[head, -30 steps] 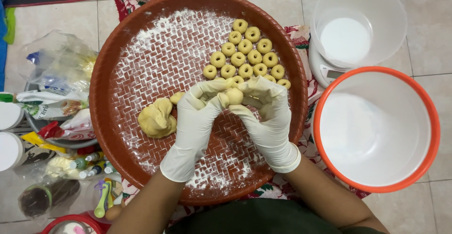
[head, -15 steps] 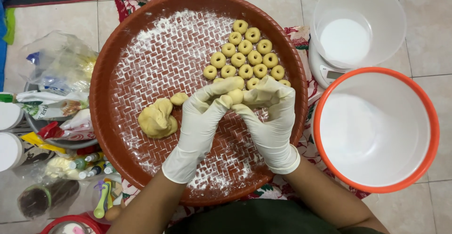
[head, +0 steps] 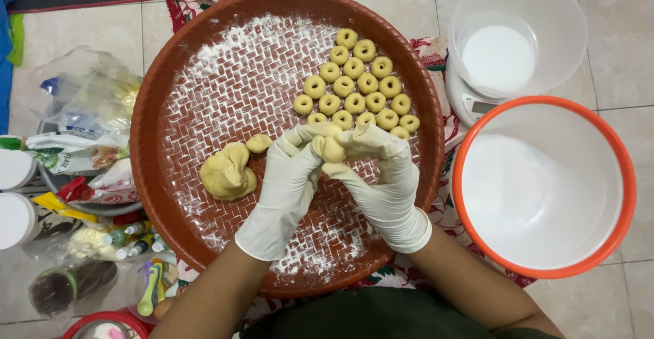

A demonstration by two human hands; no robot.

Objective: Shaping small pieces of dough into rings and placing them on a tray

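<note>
Seen from above, a person in white gloves works over a round brown woven tray [head: 170, 175] dusted with flour. The left hand [head: 283, 182] and right hand [head: 381, 182] meet at the tray's middle, fingertips pinching a small piece of yellow dough [head: 332, 149] between them; the piece is roughly round, with no clear long axis, and equally close to both hands. A larger dough lump [head: 227, 172] lies on the tray just left of the left hand, a small bit [head: 259, 143] beside it. Beyond the fingertips sit rows of finished dough rings [head: 357, 83]. To the right stand an orange-rimmed white bowl [head: 470, 237] and a clear bowl [head: 565, 12].
</note>
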